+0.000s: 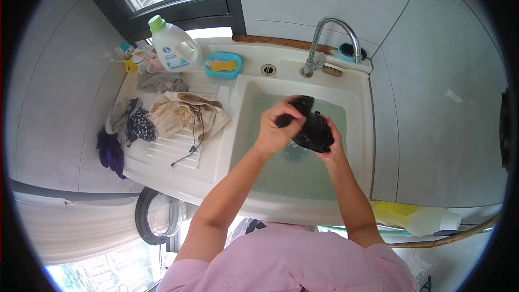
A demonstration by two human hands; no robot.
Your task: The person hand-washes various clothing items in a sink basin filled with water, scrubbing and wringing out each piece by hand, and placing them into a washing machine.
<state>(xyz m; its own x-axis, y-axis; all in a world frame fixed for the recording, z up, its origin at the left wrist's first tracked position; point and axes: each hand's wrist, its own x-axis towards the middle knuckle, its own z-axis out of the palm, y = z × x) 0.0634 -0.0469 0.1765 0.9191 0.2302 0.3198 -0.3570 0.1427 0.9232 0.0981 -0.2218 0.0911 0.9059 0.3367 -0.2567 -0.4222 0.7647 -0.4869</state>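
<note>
Over a white laundry sink (362,138) holding cloudy, greenish water (300,182), both hands grip a dark, wet black cloth item (314,134). My left hand (279,123) is blurred and clutches its upper left part, fingers curled around a bunched fold. My right hand (331,140) supports the lower right side, thumb and fingers around the edge. The item's exact kind cannot be made out. Just below it, a paler patch with bubbles shows in the water.
Left of the basin, a ribbed drainboard (170,152) bears a beige quilted cloth (182,115) with a dark cord and several crumpled garments. Behind stand a detergent bottle (176,48) and a blue soap dish (223,65). A chrome faucet (314,46) arches near a scrubbing brush (332,71).
</note>
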